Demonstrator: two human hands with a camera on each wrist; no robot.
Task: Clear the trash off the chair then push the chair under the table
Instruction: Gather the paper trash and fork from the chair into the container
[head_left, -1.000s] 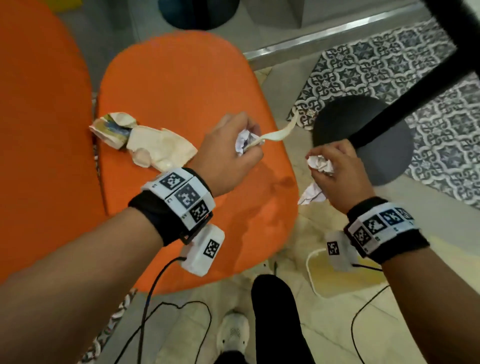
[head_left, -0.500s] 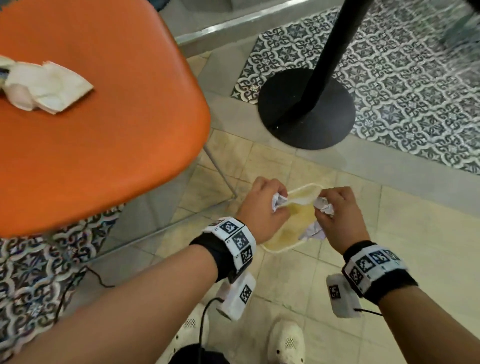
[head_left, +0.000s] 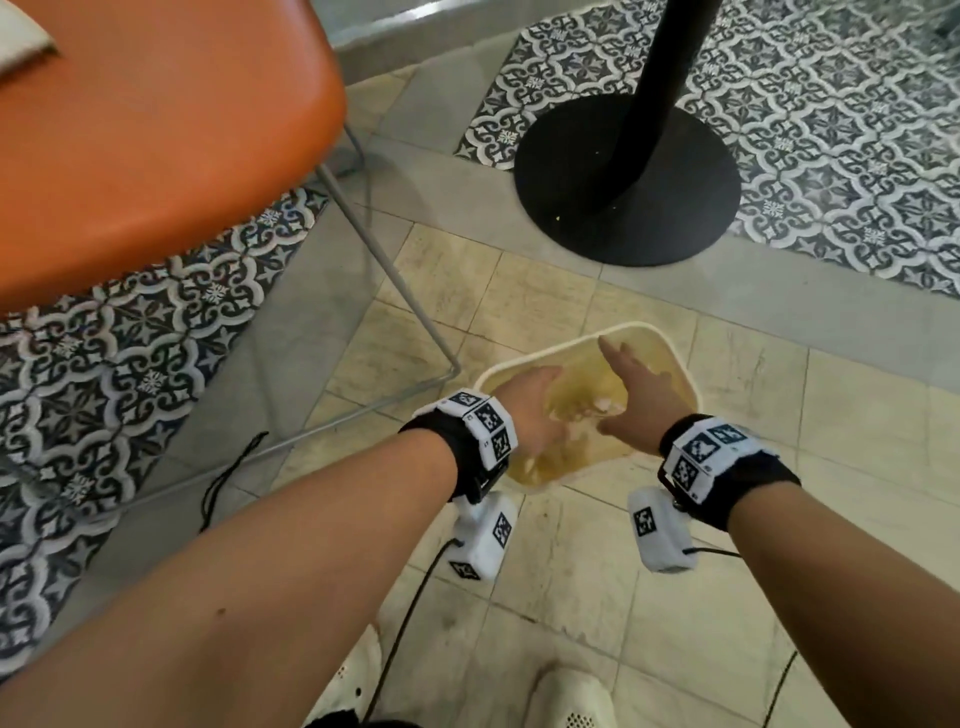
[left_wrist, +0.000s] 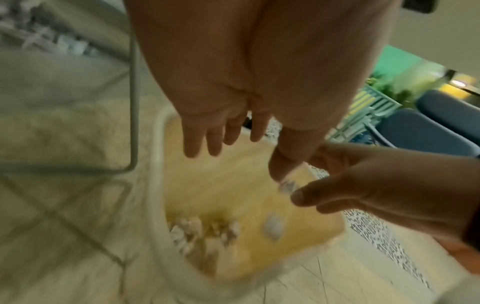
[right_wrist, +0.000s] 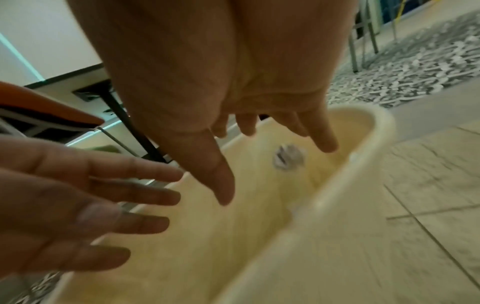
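Both hands hang over a cream bin (head_left: 680, 374) on the floor, fingers spread and holding nothing. My left hand (head_left: 530, 410) is over its left half, my right hand (head_left: 631, 384) over the middle. Crumpled paper (left_wrist: 272, 227) falls inside the bin (left_wrist: 158, 185), above more scraps (left_wrist: 187, 232) at the bottom. A paper ball (right_wrist: 288, 157) shows in the right wrist view below my right hand (right_wrist: 272, 144), with my left hand (right_wrist: 103, 195) beside it. The orange chair (head_left: 156, 145) stands at the upper left; a pale piece of trash (head_left: 21, 36) lies at its far corner.
The black table post and round base (head_left: 628, 176) stand on the patterned tiles behind the bin. The chair's thin metal leg frame (head_left: 395, 291) runs down to the floor just left of the bin. My shoes (head_left: 566, 701) and cables lie at the bottom.
Both hands carried crumpled paper from the chair down to the bin and let go; the paper now drops inside. The view swung down to the floor.
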